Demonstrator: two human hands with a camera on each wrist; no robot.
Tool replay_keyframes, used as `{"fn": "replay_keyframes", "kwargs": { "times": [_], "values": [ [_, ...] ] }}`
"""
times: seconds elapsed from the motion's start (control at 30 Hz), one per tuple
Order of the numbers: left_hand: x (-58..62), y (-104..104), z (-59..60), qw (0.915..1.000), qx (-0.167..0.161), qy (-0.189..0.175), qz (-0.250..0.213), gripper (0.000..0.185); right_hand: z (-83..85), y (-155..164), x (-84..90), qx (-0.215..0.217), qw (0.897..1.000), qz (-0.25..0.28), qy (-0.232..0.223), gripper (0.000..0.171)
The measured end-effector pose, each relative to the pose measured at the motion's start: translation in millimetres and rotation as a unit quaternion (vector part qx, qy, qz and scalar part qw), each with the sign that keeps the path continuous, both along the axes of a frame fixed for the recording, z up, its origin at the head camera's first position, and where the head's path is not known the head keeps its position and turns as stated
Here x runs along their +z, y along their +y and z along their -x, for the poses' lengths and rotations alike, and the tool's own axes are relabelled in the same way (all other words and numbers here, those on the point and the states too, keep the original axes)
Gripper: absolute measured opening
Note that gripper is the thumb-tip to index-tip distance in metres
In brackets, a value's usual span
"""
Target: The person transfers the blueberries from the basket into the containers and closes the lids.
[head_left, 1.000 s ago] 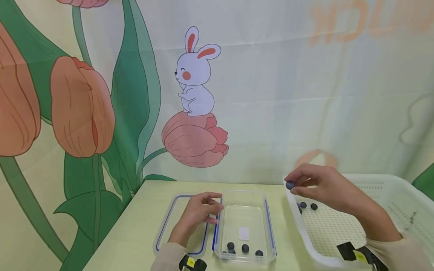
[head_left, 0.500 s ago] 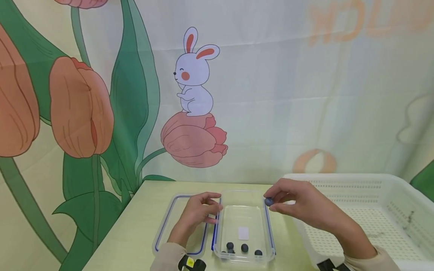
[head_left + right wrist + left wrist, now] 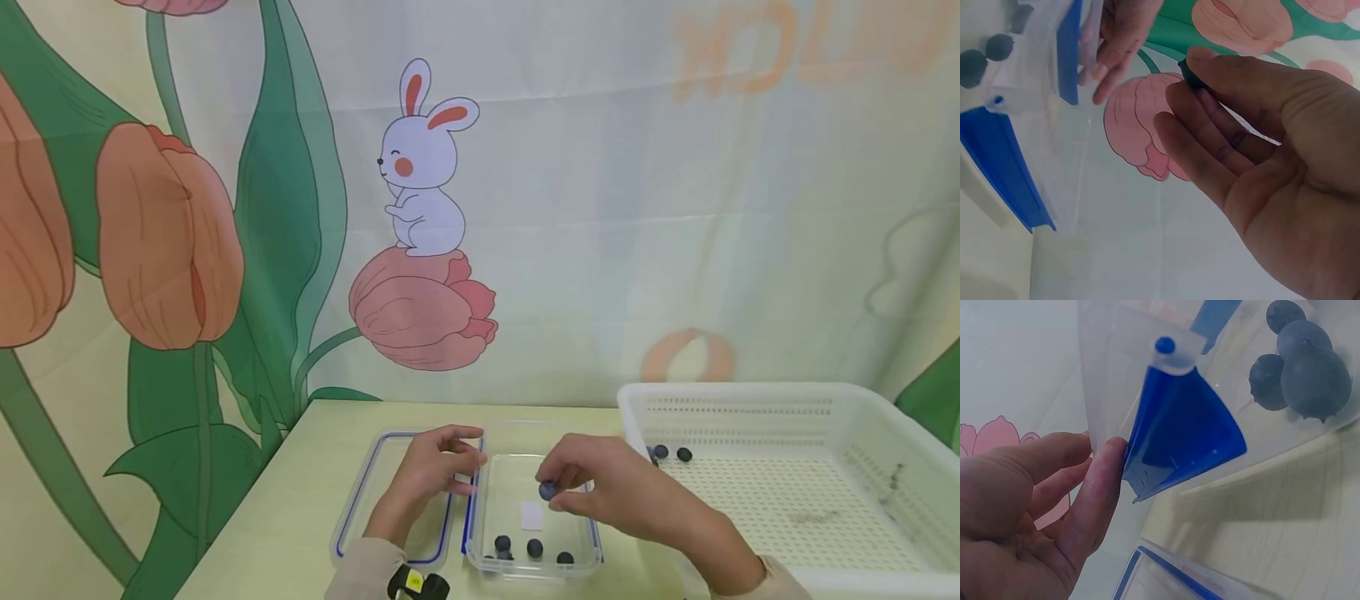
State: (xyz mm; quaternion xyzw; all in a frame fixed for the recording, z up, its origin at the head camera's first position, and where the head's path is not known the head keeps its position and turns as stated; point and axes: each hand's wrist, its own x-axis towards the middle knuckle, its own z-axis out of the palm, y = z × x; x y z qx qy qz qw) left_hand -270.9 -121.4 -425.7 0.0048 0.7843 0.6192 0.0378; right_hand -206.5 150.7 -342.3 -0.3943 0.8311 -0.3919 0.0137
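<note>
My right hand (image 3: 618, 487) pinches a blueberry (image 3: 548, 490) between thumb and fingertips, above the clear plastic container (image 3: 534, 572). Several blueberries (image 3: 535, 548) lie at the container's near end, around and beside a small white label patch. In the head view my left hand (image 3: 429, 467) stays at the container's left side. Seen from the left wrist, its fairly straight fingers touch the container wall beside a blue clip (image 3: 1185, 431) that hangs down. The held blueberry (image 3: 1190, 75) is partly hidden by the fingers in the right wrist view.
A clear lid with a blue seal (image 3: 448, 533) lies left of the container, partly under my left arm. At the right stands a white perforated basket (image 3: 750, 396) with a few blueberries (image 3: 684, 454) in its far left corner. A printed cloth (image 3: 562, 250) hangs behind the table.
My right hand has carried the blueberry left and down, from the basket's left rim to over the container. My left hand keeps its place at the container. The head view has shifted slightly.
</note>
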Motion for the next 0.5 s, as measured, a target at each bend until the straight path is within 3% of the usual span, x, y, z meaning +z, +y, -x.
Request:
{"fn": "replay_keyframes", "kwargs": {
  "times": [0.27, 0.5],
  "values": [
    [0.0, 0, -0.7, 1.0, 0.003, 0.003, 0.004, 0.042, 2.4, -15, -16.7, 0.01, 0.997, -0.063, -0.041, 0.019],
    [0.6, 0, -0.6, 1.0, -0.001, 0.001, 0.0, 0.041, 1.4, -18, -25.2, 0.027, 0.994, -0.085, -0.065, 0.018]
  ]
}}
